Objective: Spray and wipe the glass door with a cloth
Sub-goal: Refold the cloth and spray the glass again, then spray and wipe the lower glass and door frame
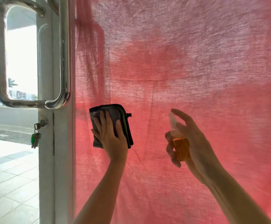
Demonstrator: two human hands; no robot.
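Against the glass door (188,54), backed by a pink curtain, the left hand (111,136) presses the dark folded cloth (115,113) flat with fingers spread. Right of it, the right hand (191,139) grips the amber spray bottle (180,147), forefinger over the nozzle.

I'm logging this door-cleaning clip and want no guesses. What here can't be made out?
Head view only:
- Spray bottle: label and base hidden by the right hand; nozzle blurred.
- Cloth: middle covered by the left hand.
- Glass door: wetness unreadable against the pink curtain.
- Keys: too small.
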